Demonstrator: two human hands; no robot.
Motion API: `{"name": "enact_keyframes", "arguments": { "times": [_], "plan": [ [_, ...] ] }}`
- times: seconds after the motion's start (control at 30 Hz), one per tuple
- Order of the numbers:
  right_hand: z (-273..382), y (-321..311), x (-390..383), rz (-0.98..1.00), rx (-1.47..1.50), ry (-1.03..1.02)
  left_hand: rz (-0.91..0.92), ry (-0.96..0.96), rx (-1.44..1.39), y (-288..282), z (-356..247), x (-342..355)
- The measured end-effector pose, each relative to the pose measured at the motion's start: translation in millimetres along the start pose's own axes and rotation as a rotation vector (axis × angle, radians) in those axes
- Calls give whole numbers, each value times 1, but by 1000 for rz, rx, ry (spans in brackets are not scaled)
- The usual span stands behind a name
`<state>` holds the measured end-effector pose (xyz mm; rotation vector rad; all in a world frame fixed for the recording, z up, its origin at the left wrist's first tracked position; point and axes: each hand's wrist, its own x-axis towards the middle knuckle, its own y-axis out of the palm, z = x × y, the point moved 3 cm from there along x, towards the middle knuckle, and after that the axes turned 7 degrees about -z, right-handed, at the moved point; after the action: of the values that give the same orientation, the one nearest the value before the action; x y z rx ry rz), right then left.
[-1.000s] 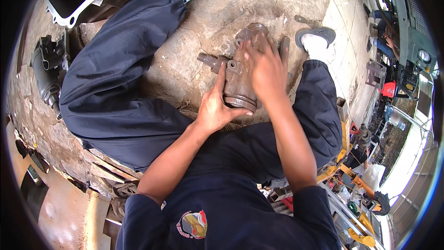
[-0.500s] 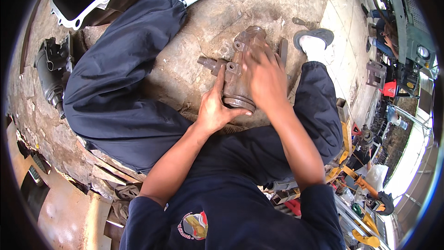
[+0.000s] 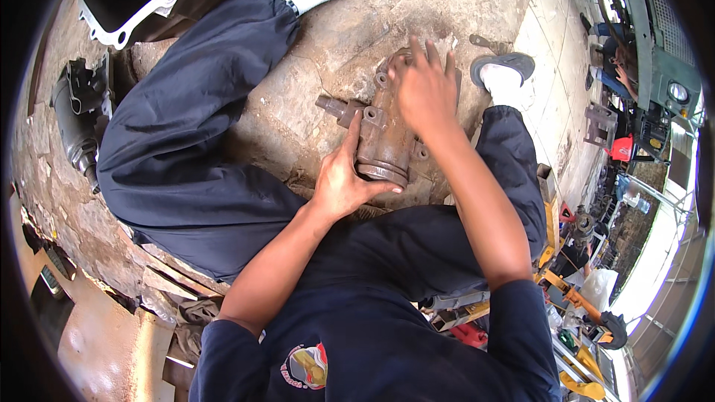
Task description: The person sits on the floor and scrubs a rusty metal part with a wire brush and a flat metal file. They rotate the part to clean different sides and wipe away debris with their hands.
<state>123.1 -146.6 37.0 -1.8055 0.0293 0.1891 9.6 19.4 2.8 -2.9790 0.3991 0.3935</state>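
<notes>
Between my legs a rusty brown metal housing (image 3: 385, 138) lies on the ground, a round ringed cap at its near end and a stub shaft (image 3: 337, 109) sticking out to the left. My left hand (image 3: 344, 179) grips the near left corner, its forefinger along the side by the shaft and its thumb across the round cap. Over the far right part of the housing is my right hand (image 3: 426, 95), palm down with fingers spread and slightly blurred. It covers much of the far end, and whether it touches the metal I cannot tell.
A large open metal casing (image 3: 141, 0) stands at the far left, with a dark cylindrical motor-like part (image 3: 77, 115) nearer. A flat metal piece (image 3: 491, 43) lies near my right foot. Tools and parts crowd the right, beside a green vehicle (image 3: 676, 67); a person sits near it.
My right hand has shifted a little toward the far end of the housing and its fingers have spread. My left hand keeps its grip on the near end.
</notes>
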Motion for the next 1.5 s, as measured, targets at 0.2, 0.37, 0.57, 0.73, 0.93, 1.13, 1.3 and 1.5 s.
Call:
{"name": "enact_keyframes", "arguments": {
  "times": [0.2,0.37,0.57,0.73,0.93,1.13,1.3,1.5],
  "plan": [
    [20,0,-22,55,267,30,5,11,-7,-3,2,1],
    [-4,12,5,-62,206,86,37,-29,-4,1,2,3],
    [13,8,-26,-178,294,-8,11,-17,8,-1,7,1],
    [11,19,13,-32,294,59,5,4,11,0,5,5],
    [-4,23,4,-156,238,8,25,-24,-7,-1,2,3],
    [8,22,-12,-94,276,-2,11,-16,20,-1,5,2],
    [-6,24,14,-101,230,62,26,-5,32,0,3,3],
    [6,12,-28,-162,312,35,12,-6,-16,-3,5,2]
  ]
}}
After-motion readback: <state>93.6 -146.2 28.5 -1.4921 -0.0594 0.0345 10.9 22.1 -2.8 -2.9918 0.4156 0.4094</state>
